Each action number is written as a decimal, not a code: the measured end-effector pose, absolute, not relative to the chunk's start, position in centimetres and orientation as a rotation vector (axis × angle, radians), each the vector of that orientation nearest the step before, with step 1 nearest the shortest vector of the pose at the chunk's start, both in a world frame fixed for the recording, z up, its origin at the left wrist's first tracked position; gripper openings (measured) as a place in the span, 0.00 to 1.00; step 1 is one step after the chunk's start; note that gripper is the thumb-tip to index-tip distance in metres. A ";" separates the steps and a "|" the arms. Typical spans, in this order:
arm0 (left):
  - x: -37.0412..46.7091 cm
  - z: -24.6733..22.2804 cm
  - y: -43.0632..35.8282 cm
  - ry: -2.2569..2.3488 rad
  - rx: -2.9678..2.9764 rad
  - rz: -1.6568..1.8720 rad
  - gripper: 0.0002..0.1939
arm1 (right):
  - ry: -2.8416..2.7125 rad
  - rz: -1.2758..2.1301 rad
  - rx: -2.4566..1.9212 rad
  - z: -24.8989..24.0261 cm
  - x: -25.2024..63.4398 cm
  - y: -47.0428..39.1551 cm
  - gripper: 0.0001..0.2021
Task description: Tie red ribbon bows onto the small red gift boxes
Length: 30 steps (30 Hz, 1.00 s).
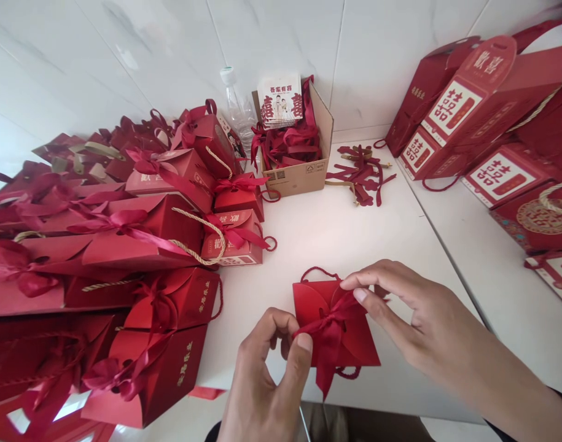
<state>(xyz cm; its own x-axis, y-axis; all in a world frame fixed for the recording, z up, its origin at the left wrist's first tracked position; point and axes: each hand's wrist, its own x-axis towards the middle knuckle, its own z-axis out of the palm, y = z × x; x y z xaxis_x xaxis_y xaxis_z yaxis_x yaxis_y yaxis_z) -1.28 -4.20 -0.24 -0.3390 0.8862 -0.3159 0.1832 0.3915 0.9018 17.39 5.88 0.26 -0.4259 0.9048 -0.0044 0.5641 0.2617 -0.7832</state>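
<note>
A small red gift box [354,344] with rope handles sits near the table's front edge, between my hands. Across its top lies a dark red ribbon [332,334] tied in a bow, one tail hanging over the near side. At the bow's left loop, the thumb and forefinger of my left hand [274,368] are closed in a pinch. My right hand [407,307] pinches the right loop between thumb and fingertips, over the box's right top edge.
Rows of red gift boxes [165,227] with bows fill the left side. Behind stand a cardboard box [299,178] of ribbons and cards, a plastic bottle [238,104] and a pile of short straps [361,175]. More red boxes [451,116] stack at the right, past a table seam.
</note>
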 end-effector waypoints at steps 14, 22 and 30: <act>-2.5 -1.5 -4.1 1.769 0.810 0.961 0.18 | -2.106 0.992 -1.382 -0.7 17.9 5.3 0.12; -1.6 -1.7 -5.6 1.821 1.013 1.136 0.11 | -2.027 0.939 -1.507 -0.9 19.1 4.8 0.20; 1.0 -3.1 -6.7 2.160 1.566 1.239 0.12 | -1.997 1.013 -1.476 -1.1 19.8 4.8 0.17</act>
